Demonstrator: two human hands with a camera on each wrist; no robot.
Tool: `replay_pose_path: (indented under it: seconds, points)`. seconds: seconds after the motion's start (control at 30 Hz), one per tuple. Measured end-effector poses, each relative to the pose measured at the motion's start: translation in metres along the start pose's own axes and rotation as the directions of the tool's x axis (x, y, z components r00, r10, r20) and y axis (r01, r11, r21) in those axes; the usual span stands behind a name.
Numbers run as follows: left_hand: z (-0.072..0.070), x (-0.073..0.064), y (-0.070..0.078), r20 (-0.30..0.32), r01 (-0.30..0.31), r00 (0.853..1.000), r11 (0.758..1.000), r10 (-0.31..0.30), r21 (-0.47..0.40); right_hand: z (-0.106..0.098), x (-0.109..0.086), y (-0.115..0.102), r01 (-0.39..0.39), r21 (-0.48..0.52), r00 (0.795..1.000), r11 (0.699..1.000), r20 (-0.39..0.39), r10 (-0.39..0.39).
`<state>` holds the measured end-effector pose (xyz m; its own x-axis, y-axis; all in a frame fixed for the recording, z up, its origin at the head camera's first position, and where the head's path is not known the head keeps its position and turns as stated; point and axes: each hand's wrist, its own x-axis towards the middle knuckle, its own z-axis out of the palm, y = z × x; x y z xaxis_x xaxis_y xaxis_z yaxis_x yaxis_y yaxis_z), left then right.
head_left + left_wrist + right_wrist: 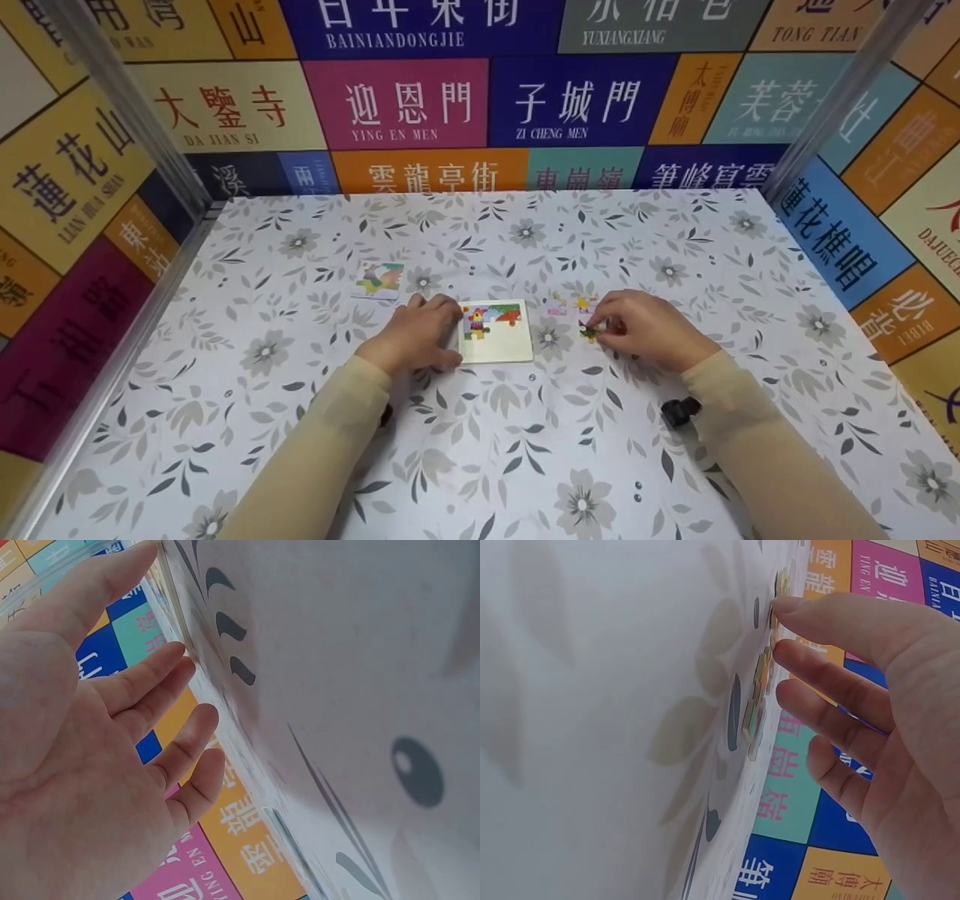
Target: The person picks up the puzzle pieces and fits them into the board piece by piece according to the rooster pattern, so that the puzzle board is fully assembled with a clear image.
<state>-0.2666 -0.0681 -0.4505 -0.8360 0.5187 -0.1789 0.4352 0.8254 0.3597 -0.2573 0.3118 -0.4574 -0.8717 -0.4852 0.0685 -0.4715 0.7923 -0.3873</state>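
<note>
A shallow cream puzzle tray [496, 347] lies in the middle of the table, with joined jigsaw pieces [475, 321] along its top and left, one showing a rooster. My left hand [416, 336] rests at the tray's left side, thumb and fingertips touching its edge, fingers loosely bent; the left wrist view shows the tray's thin edge [174, 604] by them. To the right of the tray, my right hand [649, 328] pinches a dark green and yellow puzzle piece [588, 331] between thumb and index finger, close over the table. The other right fingers are loosely curled.
Several loose puzzle pieces [557, 304] in pink and yellow lie just beyond the right fingertips. A small colourful picture card [379, 280] lies to the upper left of the tray. The floral-covered table [510, 442] is bordered by sign-patterned walls [405, 101] at the back and sides.
</note>
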Motion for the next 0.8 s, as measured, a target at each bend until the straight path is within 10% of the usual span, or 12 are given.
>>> replay_pose_path:
  seconds: [0.8]
  points:
    - [-0.0003, 0.0006, -0.0007, 0.011, -0.005, 1.0, 1.0, 0.005, -0.008, 0.0006, 0.0011, 0.0045, 0.013, 0.041, 1.0, 0.999, 0.014, -0.014]
